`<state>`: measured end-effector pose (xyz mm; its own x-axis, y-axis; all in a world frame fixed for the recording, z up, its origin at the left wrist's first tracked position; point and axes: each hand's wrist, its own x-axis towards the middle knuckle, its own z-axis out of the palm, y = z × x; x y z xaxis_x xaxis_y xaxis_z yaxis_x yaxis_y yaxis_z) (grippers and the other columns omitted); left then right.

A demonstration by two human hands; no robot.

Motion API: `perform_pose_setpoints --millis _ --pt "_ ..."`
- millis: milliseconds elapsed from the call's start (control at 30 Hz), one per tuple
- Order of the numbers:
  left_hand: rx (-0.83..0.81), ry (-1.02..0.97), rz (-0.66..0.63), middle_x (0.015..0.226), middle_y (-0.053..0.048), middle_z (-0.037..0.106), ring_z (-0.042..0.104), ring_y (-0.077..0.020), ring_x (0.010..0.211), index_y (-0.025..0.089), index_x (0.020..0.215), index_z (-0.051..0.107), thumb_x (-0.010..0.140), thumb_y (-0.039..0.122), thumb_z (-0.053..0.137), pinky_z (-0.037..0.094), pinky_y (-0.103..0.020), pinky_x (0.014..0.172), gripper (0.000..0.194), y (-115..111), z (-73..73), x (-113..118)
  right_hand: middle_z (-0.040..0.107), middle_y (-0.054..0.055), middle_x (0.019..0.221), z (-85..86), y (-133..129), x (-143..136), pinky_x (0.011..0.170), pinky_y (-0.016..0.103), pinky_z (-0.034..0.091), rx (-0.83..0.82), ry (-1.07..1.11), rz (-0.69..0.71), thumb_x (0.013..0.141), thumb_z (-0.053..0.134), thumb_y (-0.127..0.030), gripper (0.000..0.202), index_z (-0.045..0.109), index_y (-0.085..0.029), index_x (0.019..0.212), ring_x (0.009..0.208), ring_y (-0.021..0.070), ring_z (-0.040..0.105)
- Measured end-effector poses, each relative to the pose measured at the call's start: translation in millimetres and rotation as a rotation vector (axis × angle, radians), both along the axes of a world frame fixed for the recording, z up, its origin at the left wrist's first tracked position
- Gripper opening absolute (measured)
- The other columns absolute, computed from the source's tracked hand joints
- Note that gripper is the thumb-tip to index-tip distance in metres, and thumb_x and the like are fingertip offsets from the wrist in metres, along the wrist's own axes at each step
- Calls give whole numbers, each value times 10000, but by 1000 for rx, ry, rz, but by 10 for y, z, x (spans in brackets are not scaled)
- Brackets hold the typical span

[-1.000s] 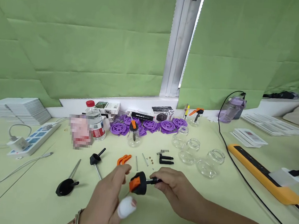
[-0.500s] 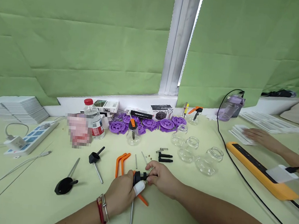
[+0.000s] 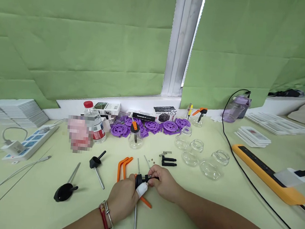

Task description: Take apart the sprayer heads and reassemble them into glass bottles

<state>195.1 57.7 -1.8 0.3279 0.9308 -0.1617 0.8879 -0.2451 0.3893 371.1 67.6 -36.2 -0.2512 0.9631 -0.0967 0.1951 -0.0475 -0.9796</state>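
Note:
My left hand (image 3: 123,196), a white wrap on its thumb, is closed around a black cap (image 3: 139,180) whose metal tube (image 3: 135,220) sticks out below. From the other side my right hand (image 3: 167,182) pinches the small black stem part that juts from this cap. An orange lever (image 3: 146,202) shows just under my left thumb. Beyond my hands lie orange levers (image 3: 125,165), thin metal rods (image 3: 138,165), coil springs (image 3: 165,153) and black stem pieces (image 3: 169,161). To the left are two more black caps with tubes (image 3: 95,163) (image 3: 65,192).
Glass jars (image 3: 211,169) stand or lie at the right, near a yellow power strip (image 3: 267,176) and its black cable. Purple plastic parts (image 3: 153,126), a water bottle (image 3: 96,125) and boxes line the back. A white power strip (image 3: 34,141) lies at left.
Another person's hand has left the white stack at the right. My two hands stay together on the black cap; my right fingers have shifted slightly. The view has moved a little.

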Motion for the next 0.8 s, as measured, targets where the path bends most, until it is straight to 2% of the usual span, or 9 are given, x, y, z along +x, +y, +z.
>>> perform_pose_setpoints --millis 433,633,800 --pt "-8 -6 11 708 -88 638 610 -252 646 172 836 511 874 541 284 336 -311 527 435 3 27 13 489 -49 629 -17 15 -11 602 236 359 37 24 -44 663 527 -90 162 440 -205 739 629 118 472" --pt "-8 -13 18 712 -76 632 604 -242 643 186 822 488 869 553 289 331 -302 528 421 14 -11 -5 551 -18 708 -11 -6 -14 638 259 388 18 29 -72 670 535 -101 148 496 -189 782 689 137 520" --pt "-27 -53 10 726 -65 632 597 -230 651 192 815 490 871 558 281 340 -295 540 425 25 -3 -14 541 -37 656 39 -40 -19 616 256 377 6 52 -76 679 519 -105 188 487 -202 838 639 131 502"
